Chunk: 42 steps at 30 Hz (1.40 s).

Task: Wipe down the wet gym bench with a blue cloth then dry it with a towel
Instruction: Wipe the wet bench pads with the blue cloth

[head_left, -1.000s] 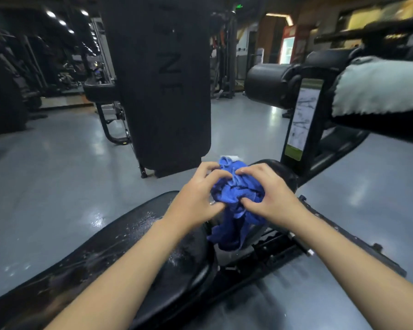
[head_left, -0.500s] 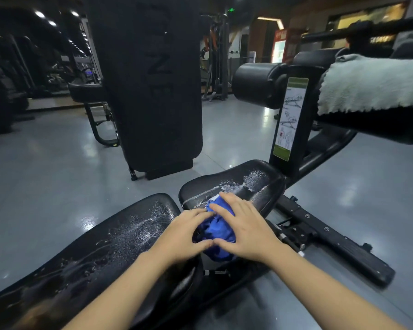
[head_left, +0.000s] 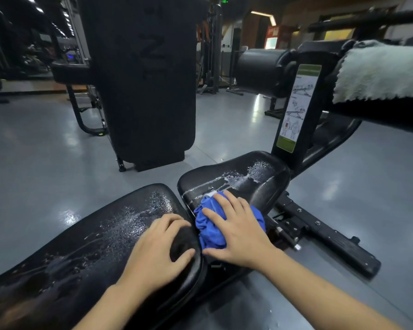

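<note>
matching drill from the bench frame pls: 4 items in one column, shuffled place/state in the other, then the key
Items
1. blue cloth
2. white towel
3. left hand
4. instruction label

Places/states
A. draped over the padded arm at upper right
B. fixed to the upright black post behind the seat pad
C. bunched under the right hand on the seat pad
D. resting on the end of the wet long pad, holding nothing

Pairs: 1-C, 2-A, 3-D, 4-B
</note>
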Available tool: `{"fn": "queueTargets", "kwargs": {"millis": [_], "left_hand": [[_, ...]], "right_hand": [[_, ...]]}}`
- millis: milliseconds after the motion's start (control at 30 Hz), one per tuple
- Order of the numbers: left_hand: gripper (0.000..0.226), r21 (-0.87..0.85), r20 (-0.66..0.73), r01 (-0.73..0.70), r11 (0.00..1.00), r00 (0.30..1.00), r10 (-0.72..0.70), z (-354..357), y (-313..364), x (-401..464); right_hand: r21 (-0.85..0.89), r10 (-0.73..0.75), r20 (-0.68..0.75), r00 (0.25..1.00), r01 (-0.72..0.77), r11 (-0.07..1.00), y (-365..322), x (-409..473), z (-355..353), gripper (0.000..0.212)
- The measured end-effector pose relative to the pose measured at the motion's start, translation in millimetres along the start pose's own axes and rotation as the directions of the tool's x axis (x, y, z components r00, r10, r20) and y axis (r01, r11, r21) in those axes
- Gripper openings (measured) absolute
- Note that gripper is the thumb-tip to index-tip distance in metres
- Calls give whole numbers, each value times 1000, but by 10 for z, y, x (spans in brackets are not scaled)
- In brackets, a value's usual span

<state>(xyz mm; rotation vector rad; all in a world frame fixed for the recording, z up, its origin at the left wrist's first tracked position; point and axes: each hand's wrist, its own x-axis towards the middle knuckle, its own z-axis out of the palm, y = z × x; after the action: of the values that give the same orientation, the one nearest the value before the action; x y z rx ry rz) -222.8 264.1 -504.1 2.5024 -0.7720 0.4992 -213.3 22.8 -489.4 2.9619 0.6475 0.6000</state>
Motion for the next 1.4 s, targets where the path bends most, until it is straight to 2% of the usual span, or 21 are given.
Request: {"fn": "queueTargets", "kwargs": {"millis": [167, 333, 467, 633, 733, 833, 967, 1167, 1267, 1400], "left_hand": [[57, 52, 91, 25, 998, 995, -30, 16, -115, -139], [57, 59, 129, 61, 996, 989, -68, 68, -127, -65], [57, 58, 130, 80, 995, 988, -87, 115, -97, -46], [59, 61, 143, 84, 995, 985, -92, 108, -107, -95], [61, 63, 150, 87, 994, 984, -95, 106, -109, -93], [61, 66, 158, 91, 994, 982, -100, 110, -119, -99], [61, 60, 164, 98, 993, 981, -107, 100, -115, -87], [61, 63, 178, 105, 993, 977, -114, 92, -102, -82], [62, 62, 177, 108, 992, 977, -117, 95, -115, -91], [62, 59, 168, 105, 993, 979, -113, 107, -128, -92]], "right_hand": [[-14, -32, -19, 999, 32, 999, 81, 60, 50, 78], [79, -26, -89, 996, 33, 996, 245, 142, 61, 71], [181, 62, -93, 994, -44, 982, 503, 292, 8, 65], [206, 245, -73, 967, -226, 952, 963, 424, -47, 62], [223, 310, -70, 948, -288, 931, 957, 419, -14, 62], [211, 265, -80, 961, -244, 947, 765, 327, 17, 58], [208, 109, -102, 989, -86, 974, 437, 59, 9, 61], [16, -158, -96, 983, 160, 987, 35, 17, 139, 71], [31, -182, -67, 981, 184, 982, 99, 310, 166, 70], [82, -162, 49, 986, 158, 984, 198, 776, 257, 71]]}}
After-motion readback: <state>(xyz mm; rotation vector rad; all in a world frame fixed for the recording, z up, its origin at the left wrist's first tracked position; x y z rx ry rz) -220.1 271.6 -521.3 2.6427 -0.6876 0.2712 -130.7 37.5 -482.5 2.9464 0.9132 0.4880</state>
